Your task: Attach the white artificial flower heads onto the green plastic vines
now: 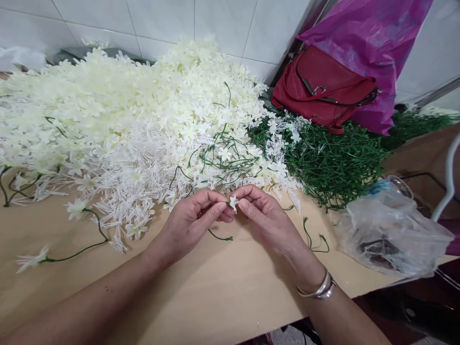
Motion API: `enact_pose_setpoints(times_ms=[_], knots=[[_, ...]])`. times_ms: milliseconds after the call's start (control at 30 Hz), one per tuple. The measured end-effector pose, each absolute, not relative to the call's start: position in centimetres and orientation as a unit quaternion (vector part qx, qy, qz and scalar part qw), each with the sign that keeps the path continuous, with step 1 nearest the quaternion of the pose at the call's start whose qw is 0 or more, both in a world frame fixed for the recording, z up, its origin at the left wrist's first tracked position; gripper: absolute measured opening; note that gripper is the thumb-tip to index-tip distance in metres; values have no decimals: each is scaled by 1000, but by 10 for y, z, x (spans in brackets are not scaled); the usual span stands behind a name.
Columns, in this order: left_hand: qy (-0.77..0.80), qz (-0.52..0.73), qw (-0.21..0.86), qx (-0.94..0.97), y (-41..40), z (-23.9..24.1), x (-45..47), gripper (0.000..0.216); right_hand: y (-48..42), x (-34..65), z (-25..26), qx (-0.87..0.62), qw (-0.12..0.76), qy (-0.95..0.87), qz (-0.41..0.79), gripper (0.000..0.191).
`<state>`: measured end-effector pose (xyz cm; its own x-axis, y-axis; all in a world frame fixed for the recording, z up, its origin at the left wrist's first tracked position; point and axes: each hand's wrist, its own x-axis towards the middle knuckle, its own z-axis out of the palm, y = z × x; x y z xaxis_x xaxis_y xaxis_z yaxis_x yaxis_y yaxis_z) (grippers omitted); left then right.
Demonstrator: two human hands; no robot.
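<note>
My left hand [196, 219] pinches a green plastic stem [220, 237], whose lower end sticks out beneath the fingers. At the stem's tip is a small white artificial flower [233, 203], and my right hand [264, 215] grips it between thumb and forefinger. Both hands meet just above the table, in front of a large heap of cream-white artificial petals [136, 103]. Thin white stamens [125, 167] lie along the heap's front. Loose green stems [233, 153] are scattered on top. An assembled stem with white flowers [97, 239] rests left of my left hand.
Behind the right hand is a pile of green stems [334, 160]. A red handbag [327, 86] and a purple plastic bag [373, 43] stand beyond it. A clear plastic bag [395, 230] sits at the table's right edge. White tiles [223, 24] line the wall.
</note>
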<state>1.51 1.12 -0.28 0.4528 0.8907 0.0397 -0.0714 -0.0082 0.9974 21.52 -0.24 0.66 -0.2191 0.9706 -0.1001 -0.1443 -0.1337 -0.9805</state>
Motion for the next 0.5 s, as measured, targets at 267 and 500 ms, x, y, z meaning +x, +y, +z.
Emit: enact_pose_setpoints(times_ms=[267, 500], knots=[[346, 387, 598, 610, 10, -3, 15, 14, -2, 211, 4, -452, 460, -465, 607, 27], [380, 350, 541, 663, 10, -7, 13, 18, -2, 210, 5, -443, 454, -474, 610, 29]])
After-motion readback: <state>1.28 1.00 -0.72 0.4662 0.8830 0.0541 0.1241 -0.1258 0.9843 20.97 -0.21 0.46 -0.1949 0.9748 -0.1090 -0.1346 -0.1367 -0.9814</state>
